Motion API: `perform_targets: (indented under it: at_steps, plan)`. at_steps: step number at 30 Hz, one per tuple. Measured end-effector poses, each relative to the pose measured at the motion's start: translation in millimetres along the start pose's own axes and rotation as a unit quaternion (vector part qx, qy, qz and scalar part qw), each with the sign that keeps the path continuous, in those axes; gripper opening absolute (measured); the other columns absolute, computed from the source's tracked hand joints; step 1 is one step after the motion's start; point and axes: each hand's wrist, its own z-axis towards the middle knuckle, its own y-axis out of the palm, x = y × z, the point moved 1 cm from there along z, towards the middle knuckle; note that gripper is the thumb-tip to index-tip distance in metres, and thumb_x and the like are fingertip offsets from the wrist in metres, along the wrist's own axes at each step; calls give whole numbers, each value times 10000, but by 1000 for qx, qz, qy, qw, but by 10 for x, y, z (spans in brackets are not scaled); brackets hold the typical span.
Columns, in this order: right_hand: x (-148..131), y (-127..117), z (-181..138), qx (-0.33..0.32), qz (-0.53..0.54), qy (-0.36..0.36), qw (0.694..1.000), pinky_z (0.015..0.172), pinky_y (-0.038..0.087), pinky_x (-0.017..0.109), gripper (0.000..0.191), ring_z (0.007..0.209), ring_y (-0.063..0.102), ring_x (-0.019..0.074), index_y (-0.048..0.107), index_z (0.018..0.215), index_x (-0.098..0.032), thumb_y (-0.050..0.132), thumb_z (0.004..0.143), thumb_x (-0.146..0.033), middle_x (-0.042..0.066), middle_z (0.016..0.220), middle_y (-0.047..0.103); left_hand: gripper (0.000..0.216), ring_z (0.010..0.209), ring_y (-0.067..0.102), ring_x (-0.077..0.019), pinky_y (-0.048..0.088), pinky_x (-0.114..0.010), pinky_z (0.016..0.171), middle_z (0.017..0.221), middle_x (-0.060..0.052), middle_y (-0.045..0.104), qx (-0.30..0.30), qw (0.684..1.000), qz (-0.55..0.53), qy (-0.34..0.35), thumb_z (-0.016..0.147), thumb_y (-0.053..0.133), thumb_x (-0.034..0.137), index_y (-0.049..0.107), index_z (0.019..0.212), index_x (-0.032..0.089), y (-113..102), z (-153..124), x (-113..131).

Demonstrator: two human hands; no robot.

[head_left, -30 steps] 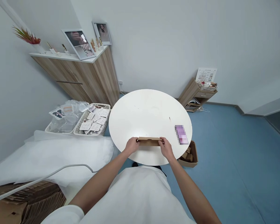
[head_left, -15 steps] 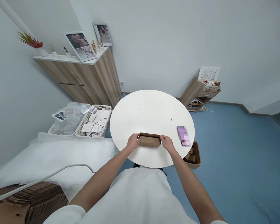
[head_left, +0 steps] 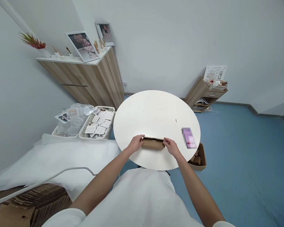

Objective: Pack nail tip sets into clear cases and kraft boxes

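Observation:
A small brown cardboard box [head_left: 153, 144] lies lengthwise near the front edge of the white round table [head_left: 153, 113]. A narrow dark gap runs along its upper edge. My left hand [head_left: 135, 143] is closed on the box's left end, its fingers at the top corner. At the opposite end, my right hand [head_left: 171, 146] grips the right top corner between thumb and fingers. The inside of the box is mostly hidden. To the right of my right hand lies a phone-shaped purple thing [head_left: 188, 137], blurred by pixels.
A carton [head_left: 203, 159] with small brown boxes stands on the floor by the table's right edge. Left are white baskets [head_left: 110, 124] with cards and plastic packets, white sheeting [head_left: 85, 154], and stacked flat cardboard [head_left: 49, 201]. Wooden cabinets [head_left: 109, 77] stand by the wall.
The opening along the box's top has narrowed as its far flap came down. My fingers have shifted onto the top corners. The whole view has moved slightly.

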Motion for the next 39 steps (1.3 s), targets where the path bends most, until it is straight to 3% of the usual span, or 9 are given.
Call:
perform_targets:
  at_steps: [5, 10, 13, 17, 24, 29, 34, 39]
  plan:
    - [28, -33, -30, -11, 42, -13, 999, 697, 437, 297, 427, 773, 566, 156, 567, 1078, -209, 556, 674, -344, 27, 857, 604, 459, 779, 540, -138, 431, -255, 713, 938, -53, 573, -43, 991, -122, -43, 679, 512, 181, 521, 1138, 195, -56, -17, -56]
    - [-93, -84, -83, -62, 129, 33, 989, 705, 465, 298, 409, 907, 552, 177, 578, 1063, -232, 551, 702, -423, 70, 1092, 566, 390, 835, 556, -143, 448, -227, 629, 1074, -75, 549, -74, 941, -281, -174, 754, 442, 381, 534, 1091, 206, -65, 15, -36]
    - [-142, -73, -70, -57, 164, 78, 982, 664, 474, 293, 388, 900, 561, 186, 604, 1001, -217, 477, 742, -476, 81, 1080, 573, 410, 836, 555, -148, 443, -220, 604, 1102, -66, 548, -63, 931, -289, -214, 748, 418, 511, 572, 986, 215, -47, 53, 12]
    - [-94, -18, -78, -14, 130, 94, 987, 636, 463, 281, 377, 816, 580, 165, 588, 1003, -217, 487, 727, -454, 68, 1050, 578, 406, 857, 553, -154, 442, -215, 608, 1103, -75, 550, -70, 927, -288, -230, 725, 474, 502, 562, 996, 212, -19, 27, 2]
    - [133, 132, -280, -33, 120, 84, 989, 606, 458, 270, 452, 721, 598, 139, 497, 1131, -235, 486, 721, -426, 69, 1085, 538, 503, 867, 557, -138, 449, -216, 637, 1127, -80, 520, -93, 936, -279, -195, 752, 479, 478, 436, 1192, 237, 68, -205, -149]
    - [153, 211, -275, 9, 114, 60, 992, 645, 471, 296, 459, 688, 596, 132, 470, 1169, -227, 452, 740, -388, 73, 1067, 543, 469, 833, 575, -136, 458, -240, 672, 1109, -83, 528, -66, 944, -284, -155, 781, 472, 404, 432, 1212, 226, 106, -193, -118]
    - [117, 256, -310, 54, 98, -8, 994, 766, 462, 342, 442, 843, 587, 169, 463, 1153, -223, 458, 721, -317, 75, 1176, 511, 401, 817, 592, -132, 467, -266, 727, 1137, -76, 532, -3, 959, -263, -110, 750, 496, 210, 479, 1151, 215, 150, -169, -59]
    - [259, 405, -444, 62, 137, -11, 989, 839, 443, 327, 442, 1022, 546, 192, 431, 1138, -211, 467, 704, -286, 84, 1226, 478, 340, 879, 596, -137, 467, -255, 752, 1136, -76, 534, 12, 946, -309, -100, 721, 499, 134, 496, 1057, 187, 295, -277, -56]
